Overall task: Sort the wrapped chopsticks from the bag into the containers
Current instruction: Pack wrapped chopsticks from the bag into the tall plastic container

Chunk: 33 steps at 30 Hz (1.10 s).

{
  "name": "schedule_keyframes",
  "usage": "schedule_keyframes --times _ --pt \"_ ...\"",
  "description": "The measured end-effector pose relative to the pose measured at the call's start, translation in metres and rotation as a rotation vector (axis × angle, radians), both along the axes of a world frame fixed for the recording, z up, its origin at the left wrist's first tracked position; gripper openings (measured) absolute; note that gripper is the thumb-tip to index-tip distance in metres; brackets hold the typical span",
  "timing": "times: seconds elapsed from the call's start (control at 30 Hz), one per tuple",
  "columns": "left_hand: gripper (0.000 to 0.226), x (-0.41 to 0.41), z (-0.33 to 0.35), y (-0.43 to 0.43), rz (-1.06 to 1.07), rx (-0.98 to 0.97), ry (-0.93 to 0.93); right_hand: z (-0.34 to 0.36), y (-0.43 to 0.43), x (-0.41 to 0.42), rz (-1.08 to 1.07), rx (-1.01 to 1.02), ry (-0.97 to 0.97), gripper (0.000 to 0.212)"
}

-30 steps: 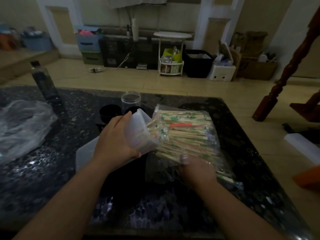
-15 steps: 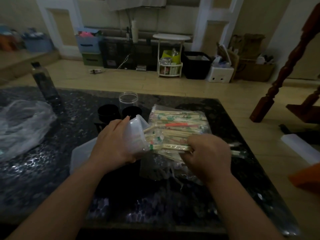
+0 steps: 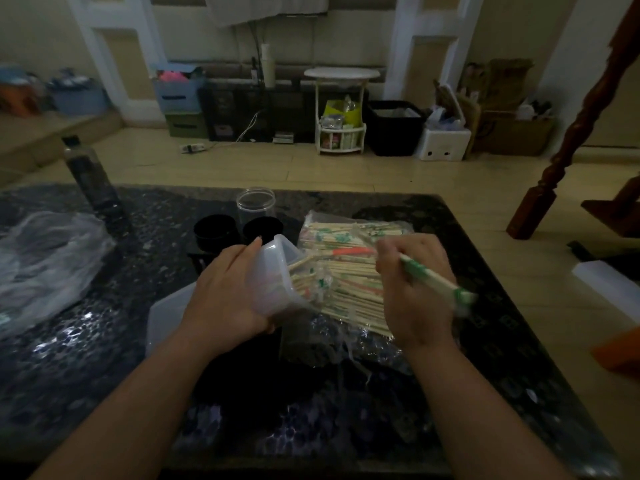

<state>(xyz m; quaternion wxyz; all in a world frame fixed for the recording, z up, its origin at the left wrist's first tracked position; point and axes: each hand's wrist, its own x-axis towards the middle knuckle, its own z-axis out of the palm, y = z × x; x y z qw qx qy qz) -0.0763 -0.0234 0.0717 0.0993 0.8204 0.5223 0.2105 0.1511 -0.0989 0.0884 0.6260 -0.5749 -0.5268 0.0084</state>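
Observation:
A clear plastic bag of wrapped chopsticks (image 3: 349, 258) lies on the dark table (image 3: 485, 341). My left hand (image 3: 225, 292) grips a translucent white plastic container (image 3: 273, 275), tilted on its side with its mouth toward the bag; several chopsticks stick out of it. My right hand (image 3: 412, 289) is above the bag and pinches a green-printed wrapped pair of chopsticks (image 3: 436, 278), which points down to the right. A clear jar (image 3: 255, 202) and two black cups (image 3: 214, 230) (image 3: 263, 228) stand behind the container.
A crumpled clear plastic bag (image 3: 45, 265) lies at the table's left. A dark bottle (image 3: 91, 181) stands at the back left. A flat translucent lid or tray (image 3: 166, 313) lies under my left wrist. A wooden stair post (image 3: 554, 168) rises on the right.
My right hand has lifted off the pile and drawn a green-printed wrapped pair up and to the right. My left hand keeps the tilted container in place.

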Motion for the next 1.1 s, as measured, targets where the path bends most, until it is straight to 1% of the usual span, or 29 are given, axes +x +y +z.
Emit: schedule_keyframes --times 0.07,0.1,0.13,0.27,0.37,0.47,0.53,0.57,0.6,0.63,0.67,0.7,0.73,0.8,0.87,0.9,0.97,1.03,1.1 --pt "0.129 0.000 -0.001 0.001 -0.012 0.005 0.000 0.011 -0.002 -0.008 0.057 0.012 0.372 0.031" --pt "0.130 0.000 -0.002 0.001 -0.016 0.002 -0.003 0.015 -0.004 -0.010 0.070 0.024 0.499 0.034" --pt "0.131 0.001 -0.002 0.001 -0.015 -0.004 -0.003 0.017 -0.006 -0.012 0.069 0.021 0.556 0.038" --pt "0.134 0.002 -0.003 0.000 -0.010 -0.016 0.017 0.016 -0.005 -0.017 0.077 -0.047 0.665 0.047" --pt "0.133 0.002 -0.003 -0.001 -0.010 -0.019 0.009 0.013 -0.002 -0.017 0.097 -0.098 0.721 0.047" --pt "0.134 0.002 -0.002 -0.001 -0.012 -0.009 0.007 0.007 0.003 -0.017 0.136 -0.218 0.688 0.041" --pt "0.134 0.002 -0.002 -0.002 -0.013 -0.007 0.010 0.000 0.007 -0.019 0.195 -0.352 0.630 0.020" --pt "0.134 0.002 -0.002 -0.002 -0.012 -0.010 0.013 0.000 0.007 -0.020 0.257 -0.397 0.649 0.008" --pt "0.135 0.002 -0.002 -0.002 -0.011 -0.013 0.015 -0.002 0.008 -0.021 0.328 -0.404 0.711 0.007" --pt "0.135 0.002 -0.002 -0.002 -0.011 -0.016 0.014 -0.001 0.008 -0.022 0.386 -0.381 0.818 0.013" --pt "0.135 0.003 -0.003 -0.002 -0.014 -0.017 0.010 0.000 0.010 -0.021 0.409 -0.333 0.913 0.016" --pt "0.135 0.003 -0.003 -0.002 -0.016 -0.018 0.008 0.002 0.010 -0.019 0.402 -0.302 0.963 0.018" --pt "0.135 0.003 -0.003 -0.001 -0.017 -0.018 0.008 0.002 0.012 -0.019 0.375 -0.305 0.953 0.018" --pt "0.135 0.003 -0.003 -0.001 -0.017 -0.017 0.010 -0.002 0.013 -0.020 0.341 -0.406 0.848 0.016" --pt "0.135 0.003 -0.003 -0.002 -0.021 -0.018 0.008 -0.007 0.013 -0.022 0.417 -0.575 0.736 0.009" --pt "0.135 0.003 -0.003 -0.002 -0.023 -0.020 0.008 -0.007 0.012 -0.024 0.463 -0.633 0.718 0.006" --pt "0.135 0.003 -0.003 -0.002 -0.025 -0.024 0.010 -0.006 0.011 -0.022 0.472 -0.625 0.784 0.011" --pt "0.135 0.002 -0.003 -0.002 -0.027 -0.020 0.005 -0.004 0.013 -0.019 0.422 -0.536 0.879 0.009" --pt "0.134 0.002 -0.004 -0.002 -0.027 -0.016 0.004 -0.004 0.012 -0.022 0.381 -0.519 0.835 0.013"
